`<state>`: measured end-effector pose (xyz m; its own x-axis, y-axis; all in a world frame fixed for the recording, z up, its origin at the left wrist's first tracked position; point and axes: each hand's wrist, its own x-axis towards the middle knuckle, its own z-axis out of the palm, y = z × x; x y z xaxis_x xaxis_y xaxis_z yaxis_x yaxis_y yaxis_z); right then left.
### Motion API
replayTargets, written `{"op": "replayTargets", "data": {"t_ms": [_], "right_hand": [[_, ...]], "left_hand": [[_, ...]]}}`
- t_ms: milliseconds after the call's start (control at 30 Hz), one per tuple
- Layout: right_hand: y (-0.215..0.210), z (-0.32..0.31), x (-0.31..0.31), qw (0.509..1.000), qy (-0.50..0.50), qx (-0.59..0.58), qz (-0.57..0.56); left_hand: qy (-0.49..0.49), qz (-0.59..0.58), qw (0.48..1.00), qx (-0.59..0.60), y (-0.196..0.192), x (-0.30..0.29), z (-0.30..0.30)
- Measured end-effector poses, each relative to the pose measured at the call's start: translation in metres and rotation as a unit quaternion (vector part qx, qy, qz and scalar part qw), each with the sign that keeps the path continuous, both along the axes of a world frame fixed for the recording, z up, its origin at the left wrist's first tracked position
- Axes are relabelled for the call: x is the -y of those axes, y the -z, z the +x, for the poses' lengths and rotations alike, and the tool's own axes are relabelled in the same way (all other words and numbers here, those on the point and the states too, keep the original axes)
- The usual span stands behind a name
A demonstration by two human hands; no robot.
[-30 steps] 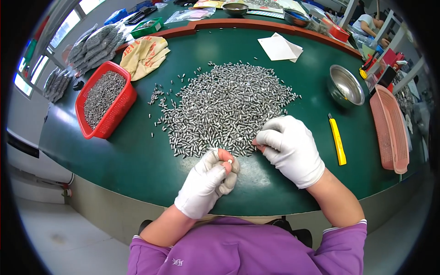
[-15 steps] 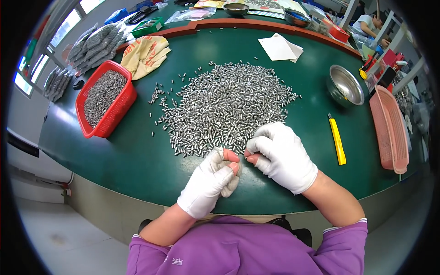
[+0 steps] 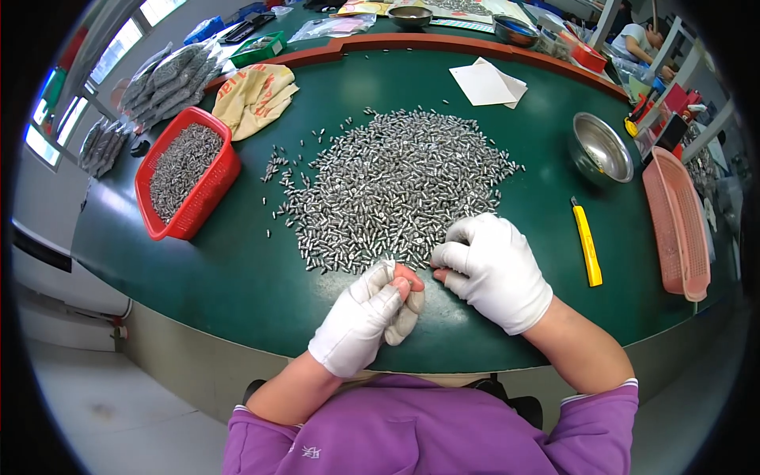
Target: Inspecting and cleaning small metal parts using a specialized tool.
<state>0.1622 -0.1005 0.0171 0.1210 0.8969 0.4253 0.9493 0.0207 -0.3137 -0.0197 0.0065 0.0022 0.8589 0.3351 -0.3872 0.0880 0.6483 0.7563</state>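
Observation:
A wide heap of small silvery metal pieces point(image 3: 396, 186) lies on the green tabletop in front of me. Both my hands wear white gloves with thumb and forefinger tips bare. At the heap's near edge, my left hand point(image 3: 372, 313) is closed, thumb pressed to the forefinger; whatever is between them is too small to make out. My right hand point(image 3: 495, 273) is curled at the heap's lower right edge, thumb and fingers drawn together near the pieces. Anything it pinches is hidden by the fingers.
A red plastic basket point(image 3: 190, 170) full of similar pieces stands left, by a crumpled yellowish bag point(image 3: 253, 99). To the right are a yellow utility knife point(image 3: 587, 244), a steel bowl point(image 3: 602, 146) and a pink basket point(image 3: 677, 226). White cards point(image 3: 487, 81) lie at the back.
My right hand has drawn slightly away from the left, its fingertips closer to the heap's edge. The left hand's fingertips have shifted a little right. The whole view has moved slightly.

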Motion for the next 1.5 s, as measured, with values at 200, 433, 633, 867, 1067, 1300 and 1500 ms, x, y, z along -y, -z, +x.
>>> {"op": "replayTargets", "data": {"t_ms": [200, 433, 633, 867, 1067, 1300, 1500], "right_hand": [[0.001, -0.003, 0.000, 1.000, 0.016, 0.004, -0.016], [0.005, -0.001, 0.001, 0.998, 0.025, 0.039, -0.037], [0.002, -0.007, 0.002, 0.988, -0.033, -0.149, 0.024], [0.002, -0.008, 0.000, 0.983, -0.093, -0.156, 0.032], [0.001, 0.000, -0.001, 0.993, -0.025, -0.093, 0.069], [-0.009, -0.007, -0.002, 0.985, -0.120, -0.085, 0.089], [-0.004, -0.010, 0.000, 0.984, -0.119, -0.105, 0.085]], "left_hand": [[0.025, -0.009, 0.999, 0.029, 0.002, -0.003, -0.002], [0.011, 0.005, 0.999, 0.034, 0.002, -0.002, 0.000], [0.038, 0.026, 0.998, 0.033, -0.002, -0.001, 0.003], [0.051, 0.031, 0.997, 0.042, -0.003, -0.001, 0.004], [0.022, 0.022, 0.999, 0.034, 0.004, -0.002, 0.004], [-0.003, 0.003, 0.999, 0.040, 0.002, 0.001, 0.004], [0.002, -0.021, 0.997, 0.071, 0.010, 0.000, -0.002]]}}
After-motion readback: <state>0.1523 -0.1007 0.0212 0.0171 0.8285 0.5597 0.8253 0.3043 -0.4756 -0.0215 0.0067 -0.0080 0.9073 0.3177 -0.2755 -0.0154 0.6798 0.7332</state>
